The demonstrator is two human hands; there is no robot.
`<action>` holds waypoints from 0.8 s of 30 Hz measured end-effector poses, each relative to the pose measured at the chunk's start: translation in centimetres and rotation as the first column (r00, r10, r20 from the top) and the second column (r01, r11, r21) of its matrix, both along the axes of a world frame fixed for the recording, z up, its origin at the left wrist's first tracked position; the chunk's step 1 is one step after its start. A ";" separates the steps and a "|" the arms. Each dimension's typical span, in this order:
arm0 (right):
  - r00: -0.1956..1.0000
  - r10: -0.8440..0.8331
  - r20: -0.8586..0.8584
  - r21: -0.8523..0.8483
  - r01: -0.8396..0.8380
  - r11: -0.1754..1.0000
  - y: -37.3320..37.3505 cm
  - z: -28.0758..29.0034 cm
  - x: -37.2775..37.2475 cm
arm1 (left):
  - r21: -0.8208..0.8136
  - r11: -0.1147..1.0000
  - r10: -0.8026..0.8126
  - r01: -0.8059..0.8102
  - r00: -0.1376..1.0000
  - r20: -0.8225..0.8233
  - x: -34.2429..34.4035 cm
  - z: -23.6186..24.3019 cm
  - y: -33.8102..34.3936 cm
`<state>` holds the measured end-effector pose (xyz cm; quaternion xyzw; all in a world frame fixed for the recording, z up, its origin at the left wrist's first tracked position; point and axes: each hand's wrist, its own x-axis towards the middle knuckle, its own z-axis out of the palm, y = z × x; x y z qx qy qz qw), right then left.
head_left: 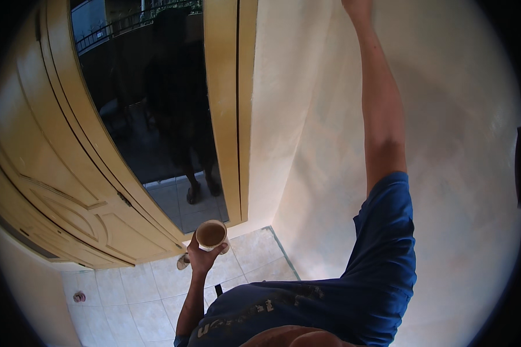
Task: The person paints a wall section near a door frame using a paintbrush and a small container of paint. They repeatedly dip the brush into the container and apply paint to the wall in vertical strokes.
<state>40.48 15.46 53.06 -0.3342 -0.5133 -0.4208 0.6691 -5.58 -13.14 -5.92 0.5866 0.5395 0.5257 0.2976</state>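
Observation:
My left hand (204, 255) grips a light round container (211, 236) with brownish contents, held above the tiled floor beside the yellow wooden door frame (234, 144). My right arm is raised along the pale, mottled wall (446, 173). My right hand (353, 4) is cut off at the top edge, and its fingers are hidden.
A yellow panelled door (58, 173) stands at the left, next to a dark glass panel (121, 115) with a figure reflected in it. On the tiled floor (116, 289) are a small pink object (79, 296) and what looks like footwear (183, 262). The wall corner runs behind my right arm.

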 end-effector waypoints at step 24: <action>0.920 0.028 -0.390 -0.665 -0.303 0.683 -4.7 -46.7 -2.3 | -0.046 0.997 -0.058 0.058 0.998 0.005 -1.7 1.1 -0.8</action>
